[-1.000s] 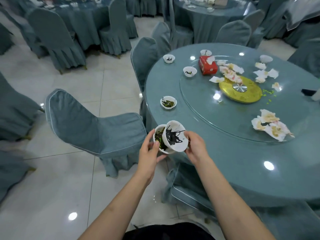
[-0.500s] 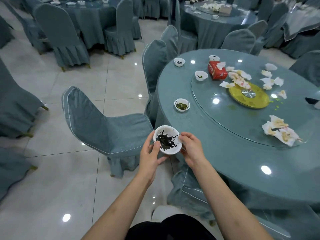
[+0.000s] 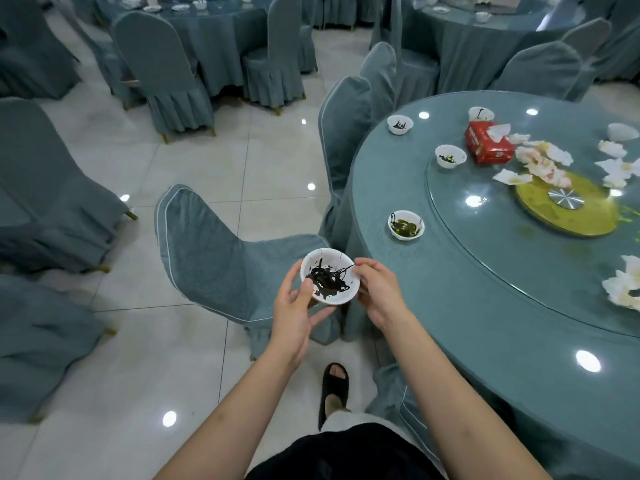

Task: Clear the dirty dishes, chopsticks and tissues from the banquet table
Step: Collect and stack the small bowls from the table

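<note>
Head | both hands [image 3: 294, 306] hold bowl [image 3: 330, 276] — off table edge [image 3: 356, 216]

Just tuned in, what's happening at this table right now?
A person is clearing a banquet table. Both hands hold a small white bowl with dark leftovers, off the table's edge above a chair: the left hand cups it from below, the right hand grips its rim. Four more dirty bowls, a red tissue box and crumpled tissues remain on the table.
</note>
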### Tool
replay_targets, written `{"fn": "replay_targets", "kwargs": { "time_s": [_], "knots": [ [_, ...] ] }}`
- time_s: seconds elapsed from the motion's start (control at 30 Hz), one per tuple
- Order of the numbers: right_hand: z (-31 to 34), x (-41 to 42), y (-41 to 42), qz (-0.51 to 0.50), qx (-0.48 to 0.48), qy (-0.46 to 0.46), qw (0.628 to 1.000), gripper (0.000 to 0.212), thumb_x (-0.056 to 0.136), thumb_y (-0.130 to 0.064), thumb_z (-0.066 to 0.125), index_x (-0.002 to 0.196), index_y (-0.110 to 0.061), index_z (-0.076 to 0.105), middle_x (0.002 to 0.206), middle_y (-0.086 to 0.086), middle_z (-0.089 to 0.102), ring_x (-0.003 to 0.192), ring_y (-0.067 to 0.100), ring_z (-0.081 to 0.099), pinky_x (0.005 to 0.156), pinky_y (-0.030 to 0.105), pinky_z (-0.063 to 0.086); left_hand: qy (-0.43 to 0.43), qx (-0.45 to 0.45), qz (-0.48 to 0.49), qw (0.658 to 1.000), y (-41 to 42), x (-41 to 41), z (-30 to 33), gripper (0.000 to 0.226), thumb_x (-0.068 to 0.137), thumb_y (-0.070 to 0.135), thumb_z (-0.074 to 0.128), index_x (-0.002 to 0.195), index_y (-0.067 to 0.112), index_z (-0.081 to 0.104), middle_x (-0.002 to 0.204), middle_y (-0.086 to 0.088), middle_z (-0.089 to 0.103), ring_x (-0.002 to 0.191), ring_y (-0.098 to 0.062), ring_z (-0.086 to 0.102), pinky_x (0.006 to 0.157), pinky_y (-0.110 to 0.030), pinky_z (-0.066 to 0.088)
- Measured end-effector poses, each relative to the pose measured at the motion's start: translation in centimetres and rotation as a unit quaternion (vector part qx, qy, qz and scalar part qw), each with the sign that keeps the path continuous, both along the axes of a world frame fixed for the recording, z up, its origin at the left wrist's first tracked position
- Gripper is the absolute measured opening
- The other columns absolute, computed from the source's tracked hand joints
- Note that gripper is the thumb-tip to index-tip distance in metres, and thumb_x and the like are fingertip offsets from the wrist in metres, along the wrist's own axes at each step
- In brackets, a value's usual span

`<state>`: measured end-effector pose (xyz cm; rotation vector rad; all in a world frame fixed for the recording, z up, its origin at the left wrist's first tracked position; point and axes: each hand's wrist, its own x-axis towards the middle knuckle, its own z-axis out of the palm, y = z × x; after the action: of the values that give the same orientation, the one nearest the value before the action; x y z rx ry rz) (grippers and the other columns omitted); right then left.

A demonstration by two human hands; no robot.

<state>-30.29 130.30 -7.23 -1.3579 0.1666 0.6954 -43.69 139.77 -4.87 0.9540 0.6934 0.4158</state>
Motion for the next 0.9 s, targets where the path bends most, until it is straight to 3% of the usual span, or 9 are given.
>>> {"fn": "replay_targets", "kwargs": {
  "time_s": [0.13, 0.23, 0.43, 0.57, 0.77, 0.9],
  "knots": [
    [-0.6, 5.6, 2.8, -0.002, 0.001, 0.004, 1.0, 0.012, 0.094, -0.012, 0.062, 0.105, -0.015, 0.064, 0.074, 0.0, 0.065, 0.063, 0.016, 0.055, 0.058, 0.027, 0.046, 0.023, 0.001, 0.005, 1.0, 2.7, 5.5, -0.5, 0.039, 0.106, 0.016, 0.054, 0.144, 0.025, 0.052, 0.125, -0.012, 0.07, 0.117, -0.031, 0.068, 0.082, -0.045, 0.062],
    [-1.2, 9.9, 4.0, -0.041, 0.006, 0.03, 0.999, 0.003, 0.098, -0.015, 0.059, 0.1, -0.014, 0.061, 0.075, 0.002, 0.063, 0.061, 0.013, 0.058, 0.05, 0.025, 0.047, 0.03, -0.005, 0.003, 1.0, 4.2, 9.5, -0.7, 0.039, 0.106, 0.016, 0.054, 0.143, 0.025, 0.053, 0.122, -0.011, 0.071, 0.117, -0.032, 0.068, 0.081, -0.044, 0.062],
    [-6.8, 19.0, 3.1, -0.149, -0.048, 0.111, 0.981, 0.005, 0.097, -0.01, 0.054, 0.093, -0.011, 0.058, 0.078, 0.007, 0.058, 0.057, 0.017, 0.055, 0.048, 0.027, 0.039, 0.061, -0.015, -0.016, 0.998, 5.8, 17.0, -1.9, 0.037, 0.105, 0.013, 0.054, 0.141, 0.024, 0.055, 0.124, -0.016, 0.069, 0.114, -0.033, 0.069, 0.083, -0.046, 0.062],
    [-10.5, 23.5, 2.0, -0.217, -0.092, 0.144, 0.961, 0.01, 0.097, -0.004, 0.055, 0.087, -0.008, 0.054, 0.07, 0.009, 0.05, 0.053, 0.019, 0.046, 0.039, 0.022, 0.035, 0.067, -0.003, -0.032, 0.997, 6.9, 20.4, -2.4, 0.036, 0.106, 0.013, 0.053, 0.138, 0.028, 0.056, 0.12, -0.008, 0.073, 0.111, -0.029, 0.071, 0.082, -0.044, 0.062],
    [-14.7, 27.4, 1.2, -0.292, -0.162, 0.196, 0.922, 0.026, 0.097, -0.013, 0.066, 0.077, -0.008, 0.051, 0.069, 0.011, 0.053, 0.052, 0.02, 0.048, 0.039, 0.028, 0.047, 0.085, -0.009, -0.022, 0.996, 8.3, 23.4, -3.0, 0.041, 0.105, 0.013, 0.055, 0.144, 0.025, 0.053, 0.124, -0.013, 0.07, 0.11, -0.031, 0.071, 0.074, -0.037, 0.062],
    [-15.2, 28.3, 1.5, -0.319, -0.163, 0.207, 0.91, 0.027, 0.098, -0.007, 0.064, 0.076, -0.007, 0.048, 0.07, 0.011, 0.053, 0.052, 0.021, 0.05, 0.037, 0.026, 0.049, 0.089, -0.012, -0.018, 0.996, 9.2, 24.3, -3.1, 0.039, 0.104, 0.013, 0.057, 0.141, 0.027, 0.056, 0.128, -0.016, 0.067, 0.113, -0.034, 0.07, 0.075, -0.038, 0.062]
  ]
}}
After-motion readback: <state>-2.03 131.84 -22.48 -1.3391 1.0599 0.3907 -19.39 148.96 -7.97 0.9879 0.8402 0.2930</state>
